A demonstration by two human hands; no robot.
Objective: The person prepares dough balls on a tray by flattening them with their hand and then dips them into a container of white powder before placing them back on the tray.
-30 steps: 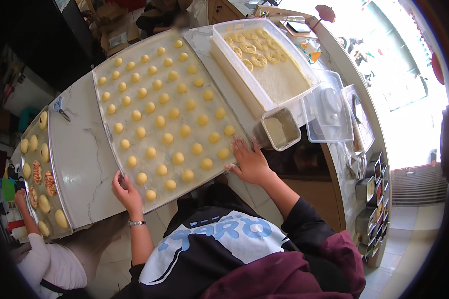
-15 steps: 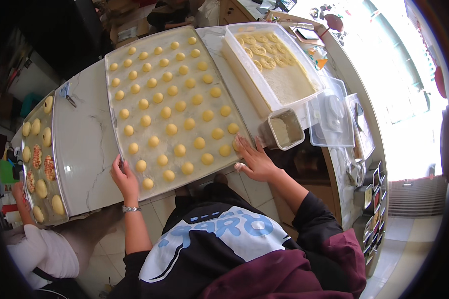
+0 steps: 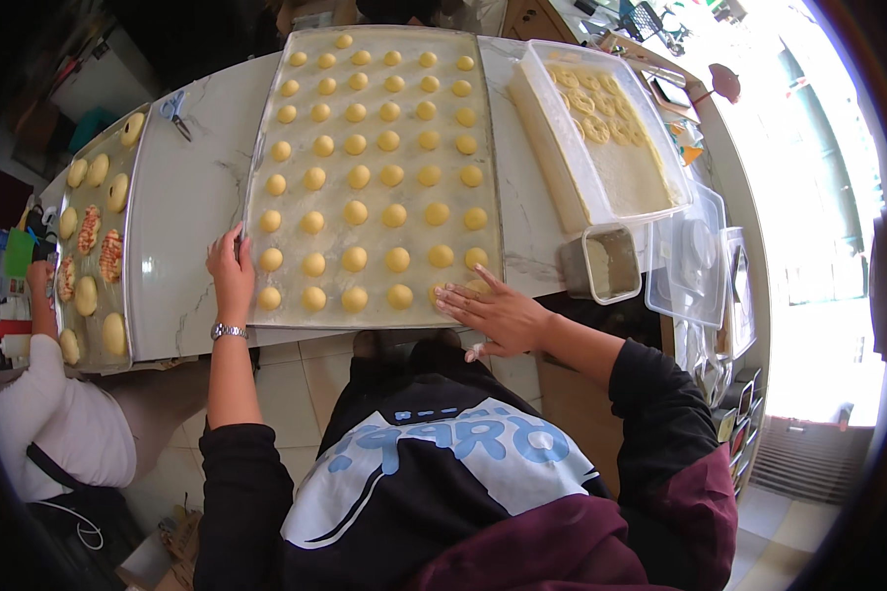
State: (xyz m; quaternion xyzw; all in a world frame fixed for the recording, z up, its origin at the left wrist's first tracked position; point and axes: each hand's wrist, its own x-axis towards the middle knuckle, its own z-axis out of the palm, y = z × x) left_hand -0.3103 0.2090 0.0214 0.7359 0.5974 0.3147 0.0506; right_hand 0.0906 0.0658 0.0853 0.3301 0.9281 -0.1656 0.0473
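Observation:
A large baking tray [image 3: 297, 317] covered with rows of round yellow dough balls lies in front of me, its near edge at the table's front. My left hand [image 3: 229, 278], with a watch on the wrist, grips the tray's left rim near the front corner, fingers bent around it. Over the near right corner, my right hand [image 3: 495, 313] lies flat with fingers spread, its fingertips on a dough ball [image 3: 438, 293] and partly covering another. White flour shows on its fingers and thumb.
Right of the tray stand a plastic bin [image 3: 547, 163] with dough rings and flour, a metal tin [image 3: 583, 271], and clear lids [image 3: 685, 291]. At left are scissors [image 3: 175, 113] and a second tray [image 3: 140, 295] of shaped buns; another person's arm [image 3: 42, 305] is beside it.
The tray has turned and lies straighter before me, its near right corner farther from the tin. My view has shifted too. The right hand has moved onto the front-row dough balls.

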